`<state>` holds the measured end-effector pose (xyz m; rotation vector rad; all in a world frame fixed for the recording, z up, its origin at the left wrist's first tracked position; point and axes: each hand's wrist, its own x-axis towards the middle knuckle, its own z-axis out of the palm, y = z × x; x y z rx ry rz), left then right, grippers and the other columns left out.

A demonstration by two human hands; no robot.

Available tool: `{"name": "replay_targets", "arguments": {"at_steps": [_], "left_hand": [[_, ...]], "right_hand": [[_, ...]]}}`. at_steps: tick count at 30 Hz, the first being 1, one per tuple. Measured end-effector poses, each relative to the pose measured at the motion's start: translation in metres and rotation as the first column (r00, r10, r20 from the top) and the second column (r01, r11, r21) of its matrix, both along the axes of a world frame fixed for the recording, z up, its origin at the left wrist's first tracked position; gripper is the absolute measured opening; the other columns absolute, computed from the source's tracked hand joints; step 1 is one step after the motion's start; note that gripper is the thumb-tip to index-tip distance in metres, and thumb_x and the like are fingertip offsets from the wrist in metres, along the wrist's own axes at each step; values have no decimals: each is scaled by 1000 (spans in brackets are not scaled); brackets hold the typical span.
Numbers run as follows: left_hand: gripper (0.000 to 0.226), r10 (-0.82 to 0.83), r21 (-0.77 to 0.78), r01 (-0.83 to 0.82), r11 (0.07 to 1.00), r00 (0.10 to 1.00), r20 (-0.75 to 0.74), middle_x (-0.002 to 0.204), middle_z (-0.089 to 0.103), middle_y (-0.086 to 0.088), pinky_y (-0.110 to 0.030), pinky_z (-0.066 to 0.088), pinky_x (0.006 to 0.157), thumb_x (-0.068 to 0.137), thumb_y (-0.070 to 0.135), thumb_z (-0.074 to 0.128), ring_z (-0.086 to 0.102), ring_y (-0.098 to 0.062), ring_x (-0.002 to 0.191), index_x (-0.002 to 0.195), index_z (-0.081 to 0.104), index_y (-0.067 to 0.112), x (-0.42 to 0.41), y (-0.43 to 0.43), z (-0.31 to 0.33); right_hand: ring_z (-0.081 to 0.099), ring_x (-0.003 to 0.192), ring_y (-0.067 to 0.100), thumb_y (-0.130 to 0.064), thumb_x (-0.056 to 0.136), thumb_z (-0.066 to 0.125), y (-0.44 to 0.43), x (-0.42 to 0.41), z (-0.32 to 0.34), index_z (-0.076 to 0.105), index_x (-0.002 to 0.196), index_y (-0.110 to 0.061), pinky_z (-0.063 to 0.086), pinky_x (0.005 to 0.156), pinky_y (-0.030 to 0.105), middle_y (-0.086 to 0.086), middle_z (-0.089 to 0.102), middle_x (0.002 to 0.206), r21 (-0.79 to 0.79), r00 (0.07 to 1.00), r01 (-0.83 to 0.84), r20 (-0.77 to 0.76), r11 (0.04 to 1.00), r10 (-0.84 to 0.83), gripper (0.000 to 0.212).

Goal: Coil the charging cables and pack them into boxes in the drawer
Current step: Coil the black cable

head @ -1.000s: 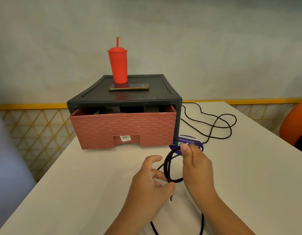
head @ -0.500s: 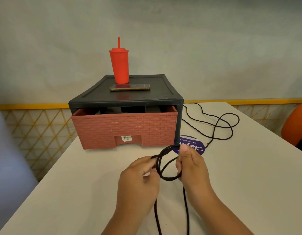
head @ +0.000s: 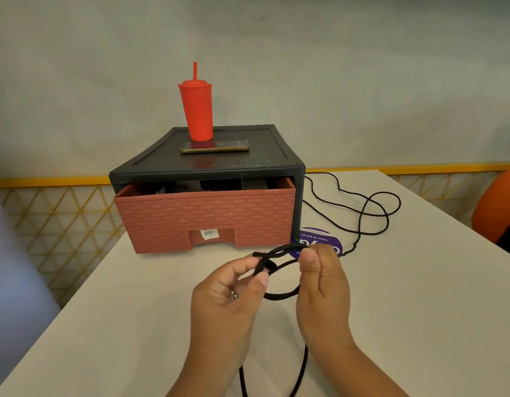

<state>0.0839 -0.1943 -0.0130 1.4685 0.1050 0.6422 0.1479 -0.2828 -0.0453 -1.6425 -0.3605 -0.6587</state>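
A black charging cable (head: 279, 296) forms a small coil held between both hands in front of the drawer. My left hand (head: 225, 299) pinches the left side of the coil between thumb and fingers. My right hand (head: 324, 285) pinches the top right of the loops. Two strands of the cable hang down toward the bottom edge. The brick-patterned red drawer (head: 205, 222) stands slightly pulled out of its dark cabinet (head: 228, 164), with dark boxes partly visible inside. A second black cable (head: 362, 213) lies loose on the table to the right.
A red tumbler with a straw (head: 197, 108) and a phone (head: 215, 146) stand on the cabinet top. A purple round sticker (head: 319, 242) lies on the white table (head: 420, 296). An orange chair (head: 497, 202) is at the right edge. A yellow lattice rail runs behind.
The coil has gained a loop and turned more level. My left hand has shifted its pinch up the coil's left side while my right hand kept hold at the top.
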Motion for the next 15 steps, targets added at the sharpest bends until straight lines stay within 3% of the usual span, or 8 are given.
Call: {"name": "replay_targets", "arguments": {"at_steps": [4, 10, 13, 15], "left_hand": [[31, 34, 92, -41, 995, 997, 76, 79, 73, 16, -5, 46, 69, 79, -14, 60, 69, 1, 77, 84, 70, 15, 1, 2, -2], [26, 22, 143, -33, 989, 997, 80, 78, 74, 10, -8, 48, 67, 80, -11, 61, 70, -4, 75, 82, 69, 13, 3, 5, -5], [23, -43, 66, 42, 997, 999, 26, 73, 73, -1, -16, 52, 64, 82, -12, 57, 68, -9, 63, 85, 60, 10, 3, 4, -5], [26, -127, 2, 127, 992, 991, -44, 71, 72, -5, -23, 54, 70, 85, -9, 55, 68, -13, 64, 94, 51, 15, 4, 4, -6]], "right_hand": [[49, 56, 3, -58, 82, 26, 2, -4, 0, 48, 64, -23, 36, 53, 9, -11, 55, 59, 34, 994, -76, -72, 997, 78, 45], [51, 59, 4, -55, 87, 30, 2, -3, -2, 58, 73, -19, 38, 53, 16, -17, 60, 68, -5, 993, -76, -94, 997, 75, 47], [50, 52, 5, -53, 93, 31, 0, -1, -2, 50, 66, -21, 37, 50, 15, -8, 65, 69, 9, 981, -85, -173, 996, 85, 45], [48, 49, 5, -52, 87, 30, -2, 0, -1, 46, 64, -23, 37, 49, 15, -5, 64, 68, 11, 976, -78, -203, 997, 79, 40]]}}
